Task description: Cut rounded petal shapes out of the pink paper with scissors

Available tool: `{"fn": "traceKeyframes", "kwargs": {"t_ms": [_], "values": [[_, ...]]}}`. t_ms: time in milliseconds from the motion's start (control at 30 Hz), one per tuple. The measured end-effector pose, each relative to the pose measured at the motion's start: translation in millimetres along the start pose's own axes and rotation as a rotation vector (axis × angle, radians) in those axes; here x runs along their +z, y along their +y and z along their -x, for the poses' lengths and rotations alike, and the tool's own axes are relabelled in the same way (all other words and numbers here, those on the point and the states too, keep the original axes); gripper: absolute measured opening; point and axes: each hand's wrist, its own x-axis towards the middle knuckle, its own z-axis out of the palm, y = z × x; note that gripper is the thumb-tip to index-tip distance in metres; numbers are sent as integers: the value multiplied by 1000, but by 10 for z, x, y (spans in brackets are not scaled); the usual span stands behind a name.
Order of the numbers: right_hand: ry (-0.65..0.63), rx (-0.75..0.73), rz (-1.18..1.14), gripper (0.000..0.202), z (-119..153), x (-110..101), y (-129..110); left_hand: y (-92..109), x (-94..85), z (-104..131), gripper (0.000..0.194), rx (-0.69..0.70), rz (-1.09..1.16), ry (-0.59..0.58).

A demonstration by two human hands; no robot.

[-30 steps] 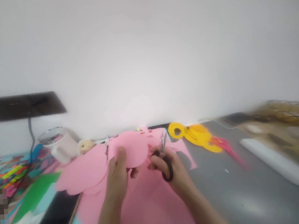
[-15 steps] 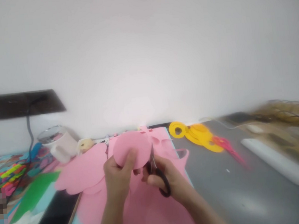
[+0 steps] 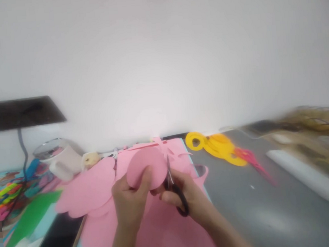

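Observation:
My left hand [image 3: 130, 197] pinches a pink paper circle [image 3: 153, 163], thumb on its face and the other fingers behind it. In my right hand [image 3: 184, 193] is a pair of black-handled scissors [image 3: 180, 199], blades pointing up along the circle's right edge. Whether the blades touch the paper I cannot tell. Beneath both hands lie large pink paper sheets [image 3: 170, 230]. Narrow pink offcuts [image 3: 196, 174] lie behind and to the right of the scissors. A stack of scalloped pink paper shapes [image 3: 86, 190] is left of my left hand.
Yellow paper pieces [image 3: 220, 149] and pink-handled scissors [image 3: 251, 162] lie on the grey table [image 3: 241, 216] at right. A long white object [image 3: 307, 176] is farther right. At left stand a white mug [image 3: 65, 161], a dark flat panel [image 3: 56, 240] and colourful craft bits [image 3: 9, 191].
The view has shifted slightly. The pink circle sits a little lower and its face has turned somewhat. Both hands keep their holds.

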Motion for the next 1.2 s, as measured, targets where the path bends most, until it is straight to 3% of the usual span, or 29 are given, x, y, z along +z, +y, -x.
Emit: {"fn": "traceKeyframes", "kwargs": {"t_ms": [633,1200], "values": [[26,41,10,32,-5,-11,18,38,10,11,36,14,50,5],[47,56,-33,17,-20,15,20,85,16,19,36,-31,102,20]]}}
